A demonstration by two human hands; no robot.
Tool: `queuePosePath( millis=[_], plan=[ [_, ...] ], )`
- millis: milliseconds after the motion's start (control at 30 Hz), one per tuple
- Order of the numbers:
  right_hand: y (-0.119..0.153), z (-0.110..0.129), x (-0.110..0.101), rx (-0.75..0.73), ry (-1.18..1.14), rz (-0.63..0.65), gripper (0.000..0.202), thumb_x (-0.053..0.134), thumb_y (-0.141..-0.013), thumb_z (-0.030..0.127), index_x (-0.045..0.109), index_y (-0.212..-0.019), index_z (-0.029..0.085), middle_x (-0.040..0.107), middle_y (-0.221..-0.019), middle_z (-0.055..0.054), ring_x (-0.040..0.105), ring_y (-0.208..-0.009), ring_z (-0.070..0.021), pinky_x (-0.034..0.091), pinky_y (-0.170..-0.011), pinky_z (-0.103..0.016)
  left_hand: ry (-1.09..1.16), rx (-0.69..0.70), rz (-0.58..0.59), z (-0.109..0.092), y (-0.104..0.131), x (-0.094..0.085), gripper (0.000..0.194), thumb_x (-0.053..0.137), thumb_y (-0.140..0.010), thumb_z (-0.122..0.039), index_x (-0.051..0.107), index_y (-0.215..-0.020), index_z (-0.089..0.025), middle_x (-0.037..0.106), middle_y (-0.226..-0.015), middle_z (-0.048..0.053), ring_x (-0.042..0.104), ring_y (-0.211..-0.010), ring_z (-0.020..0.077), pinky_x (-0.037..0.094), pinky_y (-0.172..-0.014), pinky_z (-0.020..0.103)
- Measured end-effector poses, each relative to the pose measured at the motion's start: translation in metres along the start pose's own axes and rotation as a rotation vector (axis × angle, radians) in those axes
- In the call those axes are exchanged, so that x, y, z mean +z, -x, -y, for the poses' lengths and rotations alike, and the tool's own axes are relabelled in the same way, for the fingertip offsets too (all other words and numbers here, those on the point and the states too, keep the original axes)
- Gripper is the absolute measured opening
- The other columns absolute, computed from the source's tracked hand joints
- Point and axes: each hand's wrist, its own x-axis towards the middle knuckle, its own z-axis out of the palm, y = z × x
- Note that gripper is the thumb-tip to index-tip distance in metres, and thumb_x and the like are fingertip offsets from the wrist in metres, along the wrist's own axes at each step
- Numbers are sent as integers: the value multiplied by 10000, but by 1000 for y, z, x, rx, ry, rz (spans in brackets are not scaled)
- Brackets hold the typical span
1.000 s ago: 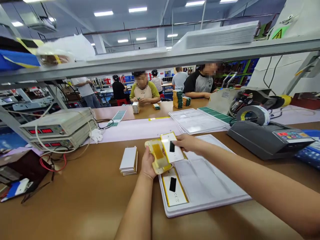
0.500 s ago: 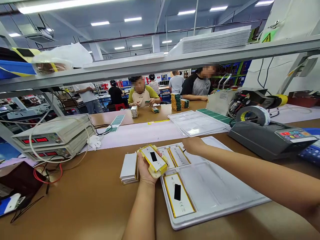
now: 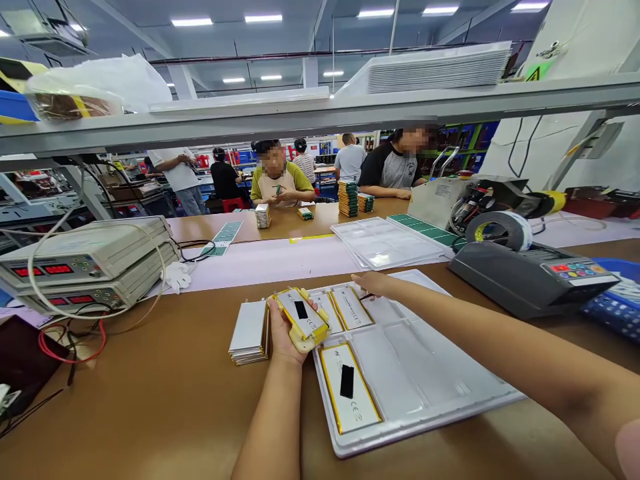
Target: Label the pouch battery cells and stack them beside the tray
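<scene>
My left hand (image 3: pixel 286 340) is closed around a pale yellowish holder (image 3: pixel 306 344) with a flat white battery (image 3: pixel 311 325) lying on it. This battery has yellow edges and a black patch on its face. My right hand (image 3: pixel 379 285) is over the back of a white plastic tray (image 3: pixel 445 363), its fingers pinched. Something thin and dark shows below those fingers, too small to name. Beside the right hand, a white battery (image 3: pixel 351 308) lies in the tray's back row, next to another partly hidden one. Another battery (image 3: pixel 349 411) with a black patch fills the front left compartment.
Left of the tray stands a stack of flat white batteries (image 3: pixel 249 327). Two metering units (image 3: pixel 100 260) with red displays and loose cables stand at the left. A grey tape dispenser (image 3: pixel 530 280) is at the right. Beyond are stacked clear trays (image 3: pixel 385 243) and co-workers. A shelf beam (image 3: pixel 300 117) crosses overhead.
The view has shifted a little, so the bench things appear further left. Both hands keep nearly the same places by the tray. More of my right hand's fingers shows now.
</scene>
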Motion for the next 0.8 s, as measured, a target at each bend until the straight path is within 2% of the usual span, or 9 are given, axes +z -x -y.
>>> queuePosePath(
  millis=[133, 233, 333, 400, 467, 533, 600, 700, 800],
  plan=[
    [5, 10, -1, 3, -151, 118, 251, 441, -794, 355, 560, -748, 137, 524, -555, -4, 411, -410, -71, 330, -431, -211, 19, -8, 46, 0, 1, -3, 549, 471, -645, -630, 579, -883, -147, 606, -762, 86, 582, -703, 211, 469, -688, 383],
    [8, 23, -14, -24, -227, 92, 216, 460, -783, 334, 547, -787, 137, 514, -563, 1, 389, -420, -67, 305, -422, -207, 29, -5, 68, 1, 3, -4, 569, 458, -644, -644, 581, -871, -137, 609, -763, 96, 583, -709, 213, 467, -688, 379],
    [11, 47, -22, -163, -390, 65, 229, 469, -775, 340, 559, -819, 135, 570, -648, -26, 451, -496, -85, 338, -464, -208, 27, 7, 98, 4, 6, -1, 562, 451, -663, -627, 578, -930, -150, 623, -820, 98, 588, -747, 231, 462, -697, 387],
    [18, 68, -19, -301, -441, 95, 188, 497, -755, 287, 579, -825, 133, 614, -757, -46, 512, -606, -108, 372, -526, -204, 26, 16, 117, 5, 8, 1, 547, 436, -687, -609, 568, -986, -171, 628, -884, 91, 588, -791, 240, 459, -707, 386],
    [29, 86, -12, -418, -366, 133, 185, 506, -744, 263, 590, -862, 148, 629, -851, -47, 542, -704, -130, 387, -579, -204, 26, 14, 123, 6, 10, 2, 548, 419, -702, -602, 559, -1023, -180, 630, -905, 86, 585, -820, 235, 456, -726, 377],
    [44, 95, -9, -476, -218, 104, 218, 498, -749, 321, 589, -884, 176, 634, -866, -41, 552, -734, -153, 383, -591, -220, 27, 14, 131, 5, 12, 2, 568, 399, -705, -613, 557, -1033, -176, 632, -895, 88, 583, -834, 232, 452, -747, 375],
    [59, 90, -9, -458, -64, -20, 276, 436, -776, 413, 589, -848, 195, 633, -844, -45, 557, -745, -178, 370, -594, -243, 30, 26, 161, 3, 13, 1, 592, 381, -702, -630, 552, -1042, -176, 626, -912, 92, 576, -860, 238, 448, -760, 385],
    [72, 59, -10, -358, 62, -285, 392, 286, -825, 477, 568, -829, 204, 623, -860, -59, 556, -788, -203, 340, -593, -257, 25, 1, 239, 1, 14, 0, 670, 378, -665, -675, 544, -1050, -153, 614, -927, 112, 566, -884, 265, 446, -759, 413],
    [70, 20, 2, -230, 85, -303, 433, 204, -841, 486, 533, -854, 204, 624, -820, -59, 565, -733, -202, 308, -536, -255, 11, 4, 244, 0, 14, 0, 669, 409, -655, -665, 537, -1053, -143, 611, -926, 123, 578, -849, 268, 447, -755, 429]
  ],
)
